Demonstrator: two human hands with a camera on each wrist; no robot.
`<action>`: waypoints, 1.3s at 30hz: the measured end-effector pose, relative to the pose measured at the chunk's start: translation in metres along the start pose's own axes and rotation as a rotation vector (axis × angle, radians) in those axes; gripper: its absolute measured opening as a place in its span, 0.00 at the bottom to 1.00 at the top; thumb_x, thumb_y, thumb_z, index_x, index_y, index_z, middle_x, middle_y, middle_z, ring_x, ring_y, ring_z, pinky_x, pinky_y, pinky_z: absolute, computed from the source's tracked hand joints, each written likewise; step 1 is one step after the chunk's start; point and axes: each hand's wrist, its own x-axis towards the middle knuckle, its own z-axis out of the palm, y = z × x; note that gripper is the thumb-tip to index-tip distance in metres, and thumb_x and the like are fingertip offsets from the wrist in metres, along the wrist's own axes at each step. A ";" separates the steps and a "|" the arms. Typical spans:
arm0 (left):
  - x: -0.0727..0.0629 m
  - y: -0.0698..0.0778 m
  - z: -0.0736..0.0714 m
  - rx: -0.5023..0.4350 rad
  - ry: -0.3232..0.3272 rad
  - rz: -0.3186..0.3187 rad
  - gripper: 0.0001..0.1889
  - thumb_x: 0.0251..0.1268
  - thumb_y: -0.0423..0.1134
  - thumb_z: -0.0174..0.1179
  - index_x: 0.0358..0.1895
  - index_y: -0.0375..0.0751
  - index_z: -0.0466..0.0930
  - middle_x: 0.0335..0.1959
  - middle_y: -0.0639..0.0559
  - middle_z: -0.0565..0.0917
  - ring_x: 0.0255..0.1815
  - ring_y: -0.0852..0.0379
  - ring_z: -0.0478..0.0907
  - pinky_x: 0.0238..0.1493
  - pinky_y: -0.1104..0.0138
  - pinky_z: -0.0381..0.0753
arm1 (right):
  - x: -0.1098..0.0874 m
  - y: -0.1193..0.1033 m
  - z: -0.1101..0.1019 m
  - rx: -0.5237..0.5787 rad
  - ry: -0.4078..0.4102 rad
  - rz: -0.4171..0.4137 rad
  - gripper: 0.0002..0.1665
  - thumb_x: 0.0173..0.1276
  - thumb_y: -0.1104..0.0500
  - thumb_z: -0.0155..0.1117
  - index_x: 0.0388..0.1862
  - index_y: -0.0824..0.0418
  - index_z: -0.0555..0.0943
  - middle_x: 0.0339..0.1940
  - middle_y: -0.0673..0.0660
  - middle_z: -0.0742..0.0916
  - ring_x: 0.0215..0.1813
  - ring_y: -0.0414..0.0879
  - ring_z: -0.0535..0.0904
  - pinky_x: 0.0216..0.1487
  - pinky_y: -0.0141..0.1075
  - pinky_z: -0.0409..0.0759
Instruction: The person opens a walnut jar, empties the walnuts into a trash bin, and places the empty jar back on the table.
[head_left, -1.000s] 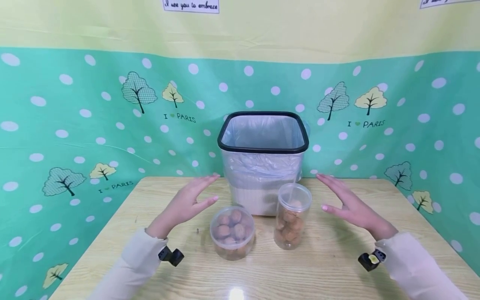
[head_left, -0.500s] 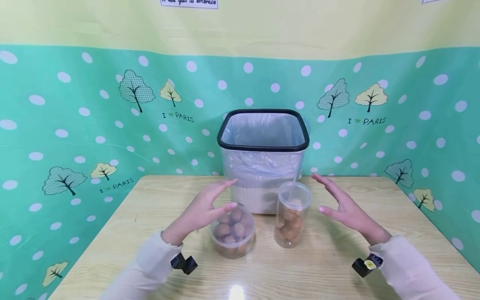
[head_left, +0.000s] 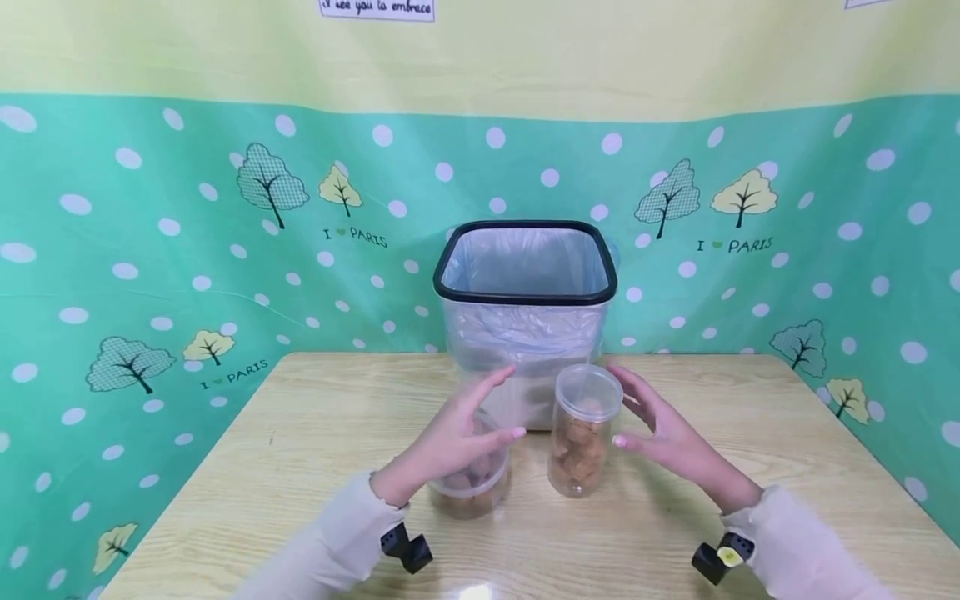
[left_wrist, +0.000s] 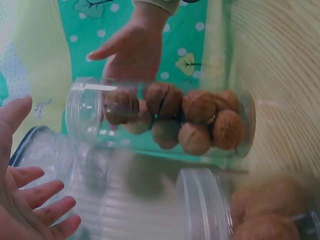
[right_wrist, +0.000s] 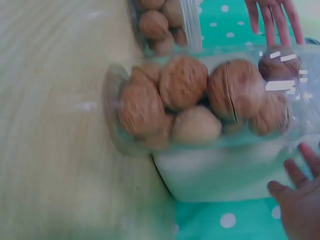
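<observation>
Tall clear cylindrical plastic walnut jar [head_left: 579,450] stands between left hand [head_left: 453,437] and right hand [head_left: 670,435]; both hands' fingers spread, right's nearer the jar.

Bright light glares off the table [head_left: 315,433]; wrist views look soft.

Pale sleeves [head_left: 330,537]; black wrist cameras [head_left: 415,554], right bearing yellow spot [head_left: 729,556].

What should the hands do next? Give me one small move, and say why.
I'd probably bring the left hand in to the near side of the tall jar: the right hand is already close beside it on the other side, while a gap separates the left from it, and neither hand grips it.
</observation>
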 end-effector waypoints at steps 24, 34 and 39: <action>0.037 0.026 0.031 -0.199 -0.072 -0.063 0.46 0.54 0.47 0.68 0.74 0.51 0.51 0.73 0.58 0.56 0.71 0.56 0.58 0.68 0.55 0.61 | -0.012 0.017 0.039 0.263 -0.013 0.230 0.49 0.57 0.65 0.67 0.71 0.72 0.50 0.66 0.74 0.65 0.62 0.33 0.65 0.65 0.45 0.65; 0.042 0.025 0.043 -0.450 -0.070 -0.151 0.43 0.53 0.44 0.70 0.72 0.55 0.56 0.70 0.58 0.63 0.67 0.58 0.61 0.67 0.54 0.59 | -0.007 0.027 0.046 0.363 -0.051 0.282 0.46 0.56 0.66 0.68 0.68 0.71 0.54 0.61 0.62 0.73 0.57 0.37 0.73 0.57 0.28 0.69; 0.048 0.025 0.049 -0.400 -0.072 -0.124 0.43 0.52 0.40 0.70 0.72 0.49 0.56 0.70 0.54 0.63 0.68 0.62 0.61 0.69 0.62 0.58 | -0.007 0.029 0.047 0.353 -0.043 0.309 0.49 0.53 0.66 0.70 0.69 0.70 0.54 0.63 0.65 0.71 0.58 0.36 0.72 0.58 0.29 0.66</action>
